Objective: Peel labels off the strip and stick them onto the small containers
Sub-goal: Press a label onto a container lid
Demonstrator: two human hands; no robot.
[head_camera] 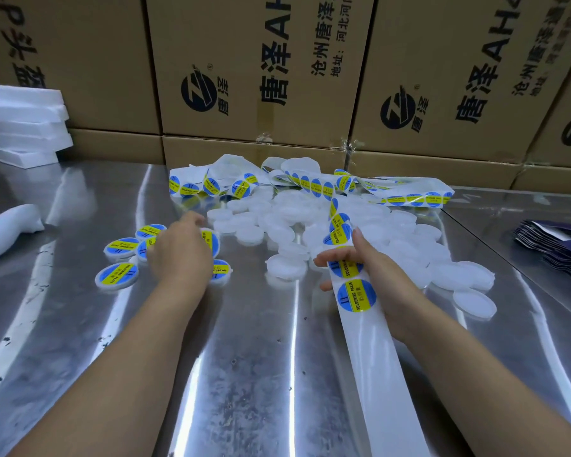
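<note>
the right hand (381,278) pinches the strip (373,357), which runs straight away from the person. bare containers (284,268) sit just left of it. the left hand (178,255) is farther off; i cannot tell its grip.

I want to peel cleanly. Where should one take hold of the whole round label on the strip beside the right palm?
Pinch the label at its left rim, coming from the left: the right hand holds the strip from the right, and the label lies flat, so probably only a lifted edge offers a hold.
</note>
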